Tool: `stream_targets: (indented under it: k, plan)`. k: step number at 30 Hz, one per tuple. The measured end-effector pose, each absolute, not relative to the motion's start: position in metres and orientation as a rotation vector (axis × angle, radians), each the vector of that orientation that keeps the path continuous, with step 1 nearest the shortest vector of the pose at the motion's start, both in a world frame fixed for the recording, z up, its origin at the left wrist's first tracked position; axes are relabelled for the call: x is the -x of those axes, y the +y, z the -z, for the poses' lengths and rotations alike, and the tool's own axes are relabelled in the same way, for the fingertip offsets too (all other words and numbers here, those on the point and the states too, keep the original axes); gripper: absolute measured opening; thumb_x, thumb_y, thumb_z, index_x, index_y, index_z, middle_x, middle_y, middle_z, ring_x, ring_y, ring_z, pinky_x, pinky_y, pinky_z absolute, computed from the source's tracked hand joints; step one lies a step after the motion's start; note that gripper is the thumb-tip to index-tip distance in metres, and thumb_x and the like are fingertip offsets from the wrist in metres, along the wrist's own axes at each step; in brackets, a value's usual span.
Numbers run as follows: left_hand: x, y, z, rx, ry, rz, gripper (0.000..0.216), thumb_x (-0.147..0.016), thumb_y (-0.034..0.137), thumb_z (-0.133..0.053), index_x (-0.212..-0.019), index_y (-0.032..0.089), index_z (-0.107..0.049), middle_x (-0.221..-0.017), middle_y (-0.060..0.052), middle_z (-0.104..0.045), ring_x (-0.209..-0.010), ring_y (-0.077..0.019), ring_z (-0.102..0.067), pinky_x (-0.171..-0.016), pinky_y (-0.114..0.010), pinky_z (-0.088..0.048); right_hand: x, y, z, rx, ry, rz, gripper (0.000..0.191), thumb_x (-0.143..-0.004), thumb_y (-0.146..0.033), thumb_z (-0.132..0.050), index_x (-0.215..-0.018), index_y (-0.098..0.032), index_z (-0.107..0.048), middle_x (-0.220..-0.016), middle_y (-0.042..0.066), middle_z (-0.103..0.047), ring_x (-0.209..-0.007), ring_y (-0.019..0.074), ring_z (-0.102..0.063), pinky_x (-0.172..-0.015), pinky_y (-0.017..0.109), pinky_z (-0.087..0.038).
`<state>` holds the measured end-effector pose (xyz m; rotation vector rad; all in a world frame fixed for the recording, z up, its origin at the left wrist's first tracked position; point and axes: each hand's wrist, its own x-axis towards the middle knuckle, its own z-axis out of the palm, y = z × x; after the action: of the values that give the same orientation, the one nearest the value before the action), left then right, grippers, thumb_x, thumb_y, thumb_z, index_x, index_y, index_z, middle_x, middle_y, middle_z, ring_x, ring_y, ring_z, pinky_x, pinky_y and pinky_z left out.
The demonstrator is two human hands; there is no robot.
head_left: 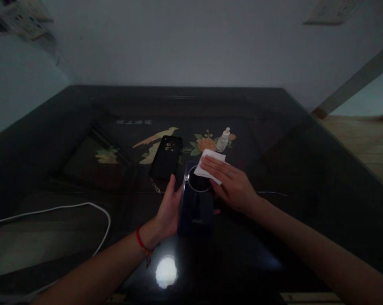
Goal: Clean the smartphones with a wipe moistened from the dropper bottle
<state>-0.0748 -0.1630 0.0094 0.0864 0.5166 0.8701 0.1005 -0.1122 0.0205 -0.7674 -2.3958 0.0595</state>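
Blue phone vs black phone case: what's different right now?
- Support: the blue phone is held in the left hand; the black phone case lies on the table.
- Camera area: the phone has one large round ring, partly covered by the white cloth; the case shows a cluster of small round shapes.
- Colour: the phone is dark blue, the case black.

Shared: both are dark, elongated and roughly rectangular.

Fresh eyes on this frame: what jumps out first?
The white folded cloth in the right hand, covering part of the camera ring on the dark blue rectangular phone. Next, the small clear bottle with a white dropper cap, standing just beyond the cloth. Then the thin white cable curving in from the left.
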Motion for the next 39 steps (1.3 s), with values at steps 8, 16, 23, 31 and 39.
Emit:
stream_targets:
  k: [8, 16, 23, 31, 39]
  plan:
    - [0.077, -0.159, 0.000, 0.106, 0.498, -0.934, 0.060, -0.086, 0.058, -0.028, -0.096, 0.014, -0.066, -0.064, -0.004, -0.064, -0.074, -0.0184, -0.063, -0.084, -0.033, -0.043, -0.080, -0.134, -0.018, 0.403, -2.693, 0.185, 0.040, -0.089, -0.024, -0.040, -0.121, -0.003, -0.051, -0.130, 0.015, -0.050, -0.127, 0.0246, -0.037, -0.102, 0.038, -0.039]
    - [0.078, -0.160, 0.001, -0.053, 0.447, -0.889, 0.062, -0.082, 0.062, -0.034, -0.124, 0.020, -0.049, -0.107, -0.012, -0.064, -0.101, -0.0299, -0.058, -0.092, -0.052, -0.036, -0.135, -0.119, -0.012, 0.571, -2.575, 0.133, 0.044, -0.088, -0.019, -0.043, -0.130, -0.006, -0.041, -0.132, 0.017, -0.047, -0.130, 0.0212, -0.033, -0.099, 0.039, -0.042]
    - [0.079, -0.162, 0.007, -0.074, 0.403, -0.916, 0.056, -0.085, 0.057, -0.031, -0.118, 0.018, -0.055, -0.096, -0.009, -0.067, -0.099, -0.0252, -0.060, -0.098, -0.046, -0.033, -0.085, -0.109, -0.030, 0.485, -2.602, 0.114, 0.038, -0.088, -0.021, -0.044, -0.122, -0.006, -0.051, -0.131, 0.013, -0.049, -0.127, 0.0203, -0.038, -0.100, 0.036, -0.042]
    - [0.076, -0.162, -0.002, -0.072, 0.377, -0.879, 0.064, -0.083, 0.062, -0.029, -0.130, 0.020, -0.041, -0.112, -0.014, -0.062, -0.102, -0.0321, -0.058, -0.093, -0.059, -0.031, -0.122, -0.119, -0.012, 0.683, -2.546, 0.044, 0.047, -0.089, -0.014, -0.040, -0.135, -0.010, -0.033, -0.134, 0.014, -0.045, -0.131, 0.0193, -0.032, -0.103, 0.039, -0.039]
    - [0.076, -0.158, 0.004, -0.068, 0.462, -0.938, 0.059, -0.084, 0.058, -0.035, -0.126, 0.019, -0.049, -0.108, -0.011, -0.063, -0.098, -0.0262, -0.058, -0.090, -0.042, -0.039, -0.113, -0.135, -0.010, 0.433, -2.721, 0.153, 0.045, -0.093, -0.028, -0.033, -0.130, -0.005, -0.041, -0.137, 0.014, -0.041, -0.133, 0.0224, -0.025, -0.103, 0.039, -0.038]
